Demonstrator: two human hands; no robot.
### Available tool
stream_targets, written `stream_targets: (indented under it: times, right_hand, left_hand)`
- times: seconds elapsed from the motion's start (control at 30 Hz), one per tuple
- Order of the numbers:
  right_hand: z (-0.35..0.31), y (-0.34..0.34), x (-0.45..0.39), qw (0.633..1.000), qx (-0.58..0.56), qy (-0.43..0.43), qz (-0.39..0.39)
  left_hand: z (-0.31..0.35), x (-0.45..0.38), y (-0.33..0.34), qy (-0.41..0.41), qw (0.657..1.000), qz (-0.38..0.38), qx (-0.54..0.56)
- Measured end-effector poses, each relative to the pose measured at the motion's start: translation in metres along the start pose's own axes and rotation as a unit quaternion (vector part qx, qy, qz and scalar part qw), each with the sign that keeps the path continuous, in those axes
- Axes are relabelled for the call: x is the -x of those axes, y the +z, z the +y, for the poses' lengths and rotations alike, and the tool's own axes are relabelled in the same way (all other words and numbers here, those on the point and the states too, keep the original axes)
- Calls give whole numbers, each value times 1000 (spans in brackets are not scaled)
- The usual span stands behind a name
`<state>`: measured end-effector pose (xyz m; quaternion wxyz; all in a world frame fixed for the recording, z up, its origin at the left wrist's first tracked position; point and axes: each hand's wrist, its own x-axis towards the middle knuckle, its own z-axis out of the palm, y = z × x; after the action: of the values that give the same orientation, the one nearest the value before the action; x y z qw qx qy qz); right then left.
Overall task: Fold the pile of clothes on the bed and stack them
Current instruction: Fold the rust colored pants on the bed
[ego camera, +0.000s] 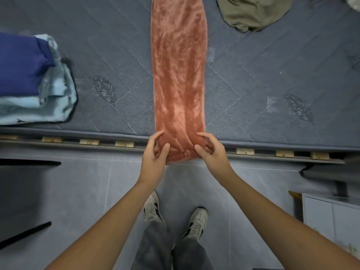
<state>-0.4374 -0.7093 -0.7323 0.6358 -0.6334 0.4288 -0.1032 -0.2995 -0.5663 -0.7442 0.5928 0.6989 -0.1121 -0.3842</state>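
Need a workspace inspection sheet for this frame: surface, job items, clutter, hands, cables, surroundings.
Surface: grey quilted mattress, mostly bare.
Job's things: rust velvet cloth in a long strip, near end over the bed edge; folded stack at left; olive garment unfolded, far right.
Clutter: nothing seen.
Grippers: left hand and right hand hold the cloth's near corners, fingers pinching.
Cables: nothing seen.
Surroundings: tiled floor, white cabinet.
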Motion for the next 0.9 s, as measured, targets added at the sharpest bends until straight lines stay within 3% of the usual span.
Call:
stream_targets:
  times: [0.17, 0.37, 0.57, 0.9]
  right_hand:
    - [-40, -17, -7, 991, -114, 75, -9]
    - [-92, -35, -64, 980, -153, 123, -18]
    - [-129, -42, -148, 976, -169, 131, -52]
    - [-147, -13, -320, 970, -165, 178, -14]
  left_hand:
    - [42, -6, 1, -92, 995, 21, 44]
    - [92, -63, -2, -100, 994, 12, 50]
    - [132, -149, -6, -132, 984, -8, 117]
    - [137, -332, -31, -198, 963, -42, 179]
